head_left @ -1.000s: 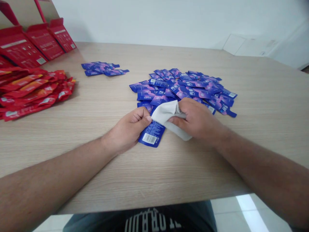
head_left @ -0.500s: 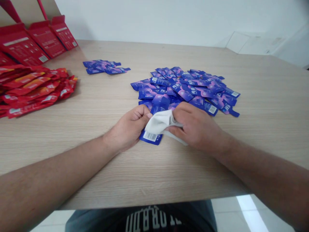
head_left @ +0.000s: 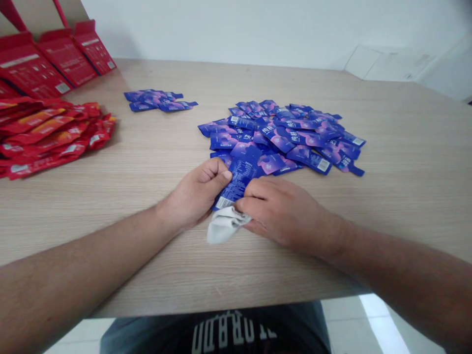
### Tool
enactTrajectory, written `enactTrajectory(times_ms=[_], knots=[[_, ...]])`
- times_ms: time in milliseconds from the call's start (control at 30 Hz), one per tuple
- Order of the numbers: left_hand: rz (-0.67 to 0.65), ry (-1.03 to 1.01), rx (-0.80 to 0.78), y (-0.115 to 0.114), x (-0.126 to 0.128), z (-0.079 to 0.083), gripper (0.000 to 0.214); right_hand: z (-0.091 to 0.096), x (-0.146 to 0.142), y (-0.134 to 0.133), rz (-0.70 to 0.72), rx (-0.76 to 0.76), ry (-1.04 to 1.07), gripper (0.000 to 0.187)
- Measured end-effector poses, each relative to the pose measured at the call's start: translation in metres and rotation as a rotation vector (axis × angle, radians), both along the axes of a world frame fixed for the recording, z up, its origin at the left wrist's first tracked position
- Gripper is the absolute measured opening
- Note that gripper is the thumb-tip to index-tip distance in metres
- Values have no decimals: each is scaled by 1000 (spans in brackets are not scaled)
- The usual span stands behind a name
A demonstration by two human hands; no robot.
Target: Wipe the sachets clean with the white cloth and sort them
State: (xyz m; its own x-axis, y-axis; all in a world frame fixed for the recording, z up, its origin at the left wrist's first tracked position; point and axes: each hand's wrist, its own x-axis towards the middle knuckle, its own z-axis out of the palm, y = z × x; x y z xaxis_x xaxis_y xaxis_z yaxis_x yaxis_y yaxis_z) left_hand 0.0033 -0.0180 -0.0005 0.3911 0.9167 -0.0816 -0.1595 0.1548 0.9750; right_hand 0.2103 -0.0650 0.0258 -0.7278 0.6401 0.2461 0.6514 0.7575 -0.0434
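Observation:
My left hand (head_left: 201,194) pinches the left edge of a blue sachet (head_left: 241,174), whose printed back with a barcode faces up. In my right hand (head_left: 282,209) is a bunched white cloth (head_left: 224,226), hanging over the sachet's lower end by the barcode. The right fingers are closed round the cloth and partly cover the sachet's lower right side. Just beyond both hands lies a loose pile of blue and purple sachets (head_left: 287,132), which the held sachet's far end overlaps.
A small group of blue sachets (head_left: 158,101) lies at the back left. Red packets (head_left: 55,132) are heaped on the left, with red boxes (head_left: 66,54) behind them. The wooden table's (head_left: 184,290) front edge runs close to my body, and a white wall (head_left: 236,29) stands behind.
My right hand has moved down and left with the cloth, from over the sachet's middle to its lower end, uncovering the printed back. My left hand stays on the sachet's edge.

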Motion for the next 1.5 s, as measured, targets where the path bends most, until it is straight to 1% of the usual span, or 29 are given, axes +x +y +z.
enactTrajectory(times_ms=[133,167,200,300,333,367,467,500,533,633,667,733,833,867,1000,1033,1067,1133,1167,1200,1233,1333,1367,1400,1500], knots=[[4,-19,-13,1,0,-2,21,0,4,4,-163,65,111,21],[6,-20,-14,1,0,-2,21,0,4,5,-173,62,117,22],[6,-18,-14,1,0,-2,21,0,3,5,-149,46,102,20],[-6,1,-2,0,-1,-2,22,-1,1,5,-11,-15,23,13],[-8,2,-1,0,-1,-1,22,-1,2,6,-4,-18,19,13],[-7,0,-1,0,0,-1,22,-1,4,7,-31,-10,34,15],[8,-8,-15,0,1,0,20,-2,9,11,-171,38,135,24],[14,-6,-17,0,1,0,20,-2,9,11,-180,39,147,25],[17,-2,-17,0,1,-1,20,-3,8,10,-154,27,134,23],[0,-1,-9,0,0,-1,21,-3,3,6,5,-23,31,14],[-9,-6,-8,0,-1,-1,21,-2,3,6,25,-27,11,13],[-12,-22,-14,1,0,-2,22,-1,7,9,-29,-8,33,16],[4,-35,-42,1,1,-3,23,-1,14,16,-207,38,152,25],[7,-35,-47,1,1,-2,24,-1,15,17,-223,39,169,26],[-2,-6,-18,0,0,-2,25,-1,13,15,-53,-30,74,16],[-12,1,-10,0,0,-1,25,-1,14,16,-52,-29,77,16],[-24,7,-5,0,-1,-2,25,-1,16,18,-88,-10,105,19],[-49,17,8,1,-2,-3,26,-1,24,26,-216,57,214,29],[-61,25,21,1,-3,-4,26,-1,28,30,-276,91,264,31],[-74,39,38,2,-3,-5,27,-1,30,33,-306,107,300,33],[-84,54,57,2,-4,-6,28,-1,32,36,-307,106,317,34],[-96,90,95,4,-6,-8,28,0,31,36,-198,13,260,31],[-98,96,97,4,-7,-9,28,0,31,35,-183,-6,243,30],[-99,98,99,4,-7,-9,28,0,30,35,-199,-7,243,30],[-108,98,109,4,-8,-9,28,1,32,38,-341,48,329,32]])
